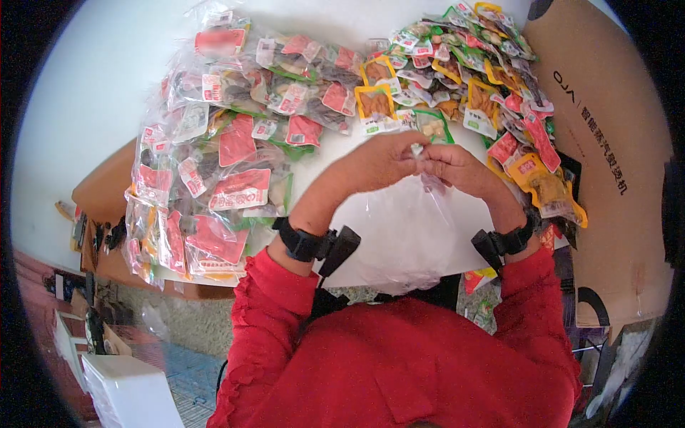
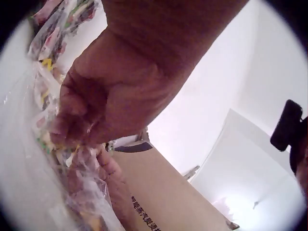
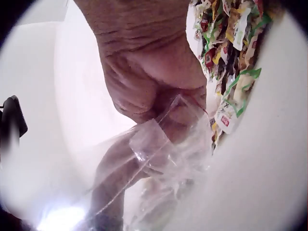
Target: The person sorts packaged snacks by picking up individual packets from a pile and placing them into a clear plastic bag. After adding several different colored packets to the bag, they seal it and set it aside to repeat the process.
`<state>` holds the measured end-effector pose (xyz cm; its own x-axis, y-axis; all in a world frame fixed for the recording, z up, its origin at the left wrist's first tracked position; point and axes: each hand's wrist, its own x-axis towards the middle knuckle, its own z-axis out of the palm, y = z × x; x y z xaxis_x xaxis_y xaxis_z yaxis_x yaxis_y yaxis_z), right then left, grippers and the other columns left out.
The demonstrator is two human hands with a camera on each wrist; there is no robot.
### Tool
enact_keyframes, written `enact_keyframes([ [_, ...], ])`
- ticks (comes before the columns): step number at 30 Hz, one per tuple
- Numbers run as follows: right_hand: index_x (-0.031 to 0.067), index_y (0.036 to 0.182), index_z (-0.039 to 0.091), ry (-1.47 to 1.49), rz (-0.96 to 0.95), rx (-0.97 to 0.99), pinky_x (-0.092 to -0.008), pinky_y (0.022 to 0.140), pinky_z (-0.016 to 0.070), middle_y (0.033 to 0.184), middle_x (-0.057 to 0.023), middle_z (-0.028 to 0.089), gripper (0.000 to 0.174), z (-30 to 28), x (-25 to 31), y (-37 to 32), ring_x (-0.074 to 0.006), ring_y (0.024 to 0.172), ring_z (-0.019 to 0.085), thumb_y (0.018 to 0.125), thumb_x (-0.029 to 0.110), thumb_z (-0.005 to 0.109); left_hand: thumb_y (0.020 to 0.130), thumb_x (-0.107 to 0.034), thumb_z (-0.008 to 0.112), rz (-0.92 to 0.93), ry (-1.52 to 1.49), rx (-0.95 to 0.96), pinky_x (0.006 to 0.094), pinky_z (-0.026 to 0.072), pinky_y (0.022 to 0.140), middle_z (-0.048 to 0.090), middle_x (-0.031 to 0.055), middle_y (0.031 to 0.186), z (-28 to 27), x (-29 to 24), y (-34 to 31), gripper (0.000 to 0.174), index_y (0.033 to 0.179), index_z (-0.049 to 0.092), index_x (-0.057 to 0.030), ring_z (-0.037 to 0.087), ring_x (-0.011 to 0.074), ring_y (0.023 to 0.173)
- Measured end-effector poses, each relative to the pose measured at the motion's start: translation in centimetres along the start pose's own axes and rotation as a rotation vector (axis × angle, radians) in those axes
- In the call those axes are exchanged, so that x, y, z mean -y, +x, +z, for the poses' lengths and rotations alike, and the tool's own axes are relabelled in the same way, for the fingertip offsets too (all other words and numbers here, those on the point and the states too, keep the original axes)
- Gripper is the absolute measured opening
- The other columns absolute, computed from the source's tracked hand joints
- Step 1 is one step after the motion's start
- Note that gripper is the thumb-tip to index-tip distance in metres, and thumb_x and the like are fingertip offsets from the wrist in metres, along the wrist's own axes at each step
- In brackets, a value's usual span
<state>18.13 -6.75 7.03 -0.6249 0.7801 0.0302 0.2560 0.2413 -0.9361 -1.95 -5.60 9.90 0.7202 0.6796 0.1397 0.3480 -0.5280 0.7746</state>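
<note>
A clear plastic bag (image 1: 403,221) hangs over the near part of the white table, its upper edge bunched between the two hands. My left hand (image 1: 385,161) pinches that edge from the left, fingers curled. From the right, my right hand (image 1: 465,171) grips it, with the fingertips of both hands meeting. In the left wrist view, crinkled film of the bag (image 2: 91,180) trails below the left hand (image 2: 120,91). The right wrist view has a square flap of the bag (image 3: 151,142) below the right hand (image 3: 149,82).
Bagged bundles of snack packets (image 1: 239,143) cover the table's left side. A loose heap of small snack packets (image 1: 457,71) lies at the back right, trailing to a yellow packet (image 1: 546,189). A large cardboard box (image 1: 606,164) borders the right edge. Bare tabletop (image 1: 335,153) shows between the piles.
</note>
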Motion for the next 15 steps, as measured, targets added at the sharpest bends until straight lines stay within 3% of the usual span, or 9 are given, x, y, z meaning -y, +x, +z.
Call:
enact_keyframes([
  [5,0.0044,0.090,0.056,-0.156,0.246,0.065,-0.0218,0.051,0.0409,0.066,-0.0003,0.053,0.020,-0.8,-0.6,0.2,-0.0082,0.058,0.050,0.086,0.021,0.045,0.078,-0.020,0.052,-0.125,0.251,-0.076,0.0378,0.0451,0.065,0.060,0.0111,0.078,1.8,2.9,0.5,0.017,0.085,0.057,-0.0060,0.058,0.0272,0.073],
  [7,0.0037,0.089,0.056,-0.059,0.193,-0.214,-0.0217,0.053,0.0416,0.069,0.0000,0.055,0.024,-1.1,-0.6,0.6,-0.0081,0.062,0.051,0.084,0.025,0.047,0.075,-0.016,0.048,-0.146,0.338,-0.116,0.0405,0.0449,0.063,0.060,0.0126,0.076,2.3,4.1,1.0,0.013,0.077,0.057,-0.0065,0.057,0.0312,0.073],
  [12,0.0016,0.094,0.053,-0.280,0.188,-0.331,-0.0220,0.058,0.0434,0.076,-0.0015,0.056,0.025,-3.6,0.1,4.7,-0.0084,0.068,0.054,0.081,0.022,0.049,0.074,-0.015,0.050,-0.126,0.419,-0.168,0.0415,0.0443,0.064,0.059,0.0140,0.075,3.2,6.8,2.2,0.012,0.078,0.056,-0.0065,0.056,0.0330,0.074],
  [14,0.0033,0.086,0.055,-0.443,-0.015,-0.382,-0.0311,0.060,0.0448,0.077,-0.0080,0.059,0.021,-4.4,-1.6,7.8,-0.0180,0.070,0.057,0.076,0.021,0.053,0.075,-0.016,0.051,-0.147,0.410,-0.167,0.0414,0.0441,0.065,0.059,0.0142,0.075,3.8,7.6,2.4,0.011,0.081,0.055,-0.0072,0.056,0.0333,0.074],
  [15,0.0033,0.086,0.055,-0.451,-0.015,-0.379,-0.0311,0.060,0.0448,0.077,-0.0080,0.059,0.021,-4.7,-1.8,9.0,-0.0180,0.070,0.057,0.076,0.021,0.053,0.075,-0.016,0.051,-0.098,0.377,-0.200,0.0416,0.0441,0.065,0.058,0.0147,0.077,4.3,8.0,2.3,0.013,0.083,0.055,-0.0069,0.056,0.0338,0.074],
])
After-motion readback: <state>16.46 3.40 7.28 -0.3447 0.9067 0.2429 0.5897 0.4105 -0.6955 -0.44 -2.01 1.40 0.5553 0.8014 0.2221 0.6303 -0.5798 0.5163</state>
